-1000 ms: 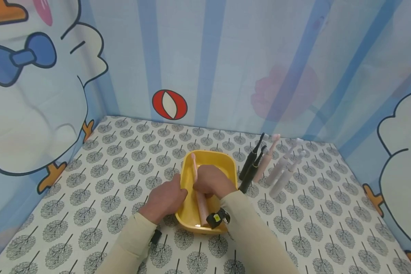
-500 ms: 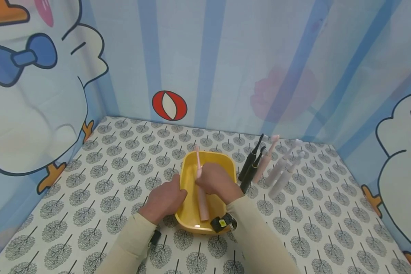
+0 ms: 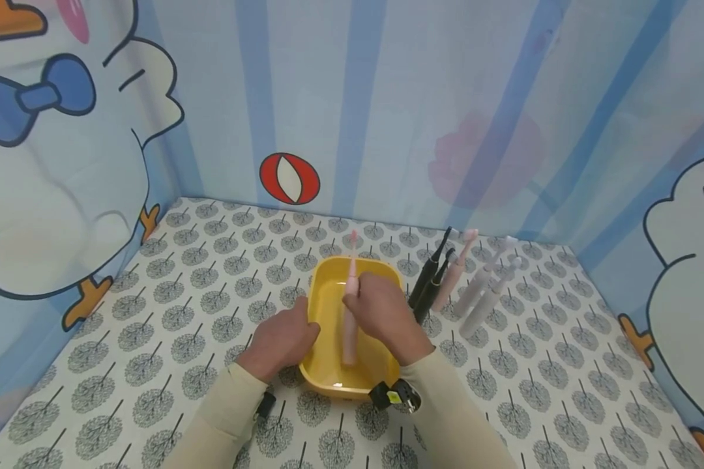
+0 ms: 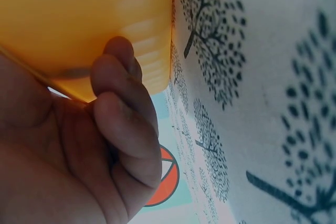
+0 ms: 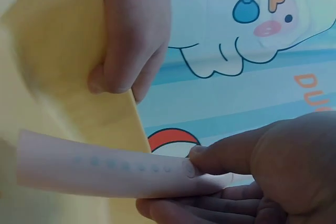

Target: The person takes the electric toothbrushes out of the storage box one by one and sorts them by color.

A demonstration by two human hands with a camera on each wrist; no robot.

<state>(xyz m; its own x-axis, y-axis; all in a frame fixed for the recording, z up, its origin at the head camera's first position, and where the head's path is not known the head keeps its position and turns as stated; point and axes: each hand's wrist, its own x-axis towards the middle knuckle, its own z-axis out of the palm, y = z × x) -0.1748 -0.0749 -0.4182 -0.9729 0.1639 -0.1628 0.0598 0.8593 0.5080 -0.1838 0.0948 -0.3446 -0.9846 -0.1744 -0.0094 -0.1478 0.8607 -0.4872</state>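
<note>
A pink electric toothbrush (image 3: 349, 342) is held in my right hand (image 3: 387, 316), its brush head pointing away and past the far rim of a yellow plastic bin (image 3: 327, 326). In the right wrist view, the thumb and fingers pinch the toothbrush handle (image 5: 100, 169) near its button, and the handle's free end hangs over the bin. My left hand (image 3: 278, 342) grips the bin's left rim. From the left wrist, the curled fingers (image 4: 126, 124) show against the bin's outer wall.
Right of the bin lie several more electric toothbrushes: two black ones (image 3: 427, 294), a pink one (image 3: 450, 283) and two pale ones (image 3: 484, 309). The table has a tree-patterned cloth (image 3: 199, 306). A cartoon-printed curtain (image 3: 352, 117) stands behind.
My right hand has lifted the pink toothbrush and shifted it to the right and away, so its head now passes beyond the far rim. The left hand has stayed on the bin.
</note>
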